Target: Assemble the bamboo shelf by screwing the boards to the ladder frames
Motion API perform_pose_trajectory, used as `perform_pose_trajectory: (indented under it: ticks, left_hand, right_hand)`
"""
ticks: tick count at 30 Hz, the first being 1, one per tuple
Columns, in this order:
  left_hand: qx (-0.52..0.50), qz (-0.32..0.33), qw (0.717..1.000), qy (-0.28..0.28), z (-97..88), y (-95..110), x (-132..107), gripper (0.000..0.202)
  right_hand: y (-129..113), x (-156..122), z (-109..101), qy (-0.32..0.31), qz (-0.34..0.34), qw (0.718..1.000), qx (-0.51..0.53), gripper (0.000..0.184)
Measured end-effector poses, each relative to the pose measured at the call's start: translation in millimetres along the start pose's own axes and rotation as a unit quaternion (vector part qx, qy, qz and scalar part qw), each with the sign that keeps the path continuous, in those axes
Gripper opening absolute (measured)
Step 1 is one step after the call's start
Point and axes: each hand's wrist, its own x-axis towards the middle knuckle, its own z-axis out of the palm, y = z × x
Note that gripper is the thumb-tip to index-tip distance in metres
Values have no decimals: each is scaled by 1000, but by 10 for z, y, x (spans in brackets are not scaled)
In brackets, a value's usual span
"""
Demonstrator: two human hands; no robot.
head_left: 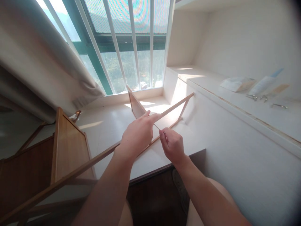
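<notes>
A long wooden rail [98, 159] runs slantwise from the lower left to the upper right, part of a light brown wooden frame. My left hand [138, 131] is closed around this rail near the middle of the view, thumb on top. Just right of it, my right hand [172, 144] is closed on a thin metal hex key [157, 126], whose far end meets the rail beside my left fingers. The contact point is partly hidden. A wooden panel [136, 103] stands behind my left hand, joined to the frame. The frame's lower rail [155, 140] passes behind both hands.
White ledge [113, 125] under the frame, its dark front edge near my legs. More wooden panels [70, 147] stand at left below a curtain [47, 56]. On the right shelf lie plastic bags [237, 84] and small metal parts [252, 97]. A barred window [127, 62] is ahead.
</notes>
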Motion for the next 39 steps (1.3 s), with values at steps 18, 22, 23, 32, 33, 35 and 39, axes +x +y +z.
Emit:
perform_pose_trajectory:
  ticks: [18, 22, 23, 32, 33, 35, 39]
  left_hand:
    - [-1, 1, 1000, -1, 0, 6, 2, 45]
    - [11, 4, 1000, -2, -9, 13, 4, 46]
    - [14, 5, 1000, -1, -10, 14, 4, 46]
    - [14, 9, 1000, 3, -6, -5, 7, 44]
    - [15, 8, 1000, 3, -4, -5, 9, 44]
    - [15, 5, 1000, 2, 0, -4, 11, 45]
    - [11, 2, 1000, 4, 0, 5, 11, 45]
  right_hand:
    - [-267, 31, 50, -68, 290, 899, 323, 54]
    - [-267, 54, -3, -62, 282, 912, 292, 54]
    - [-260, 55, -24, -58, 261, 929, 254, 53]
    - [-161, 63, -110, -95, 131, 985, 57, 41]
    - [-157, 69, -111, -99, 124, 986, 46, 40]
    - [-156, 78, -119, -107, 112, 988, 23, 39]
    - [-178, 86, -151, -118, 93, 988, -16, 37]
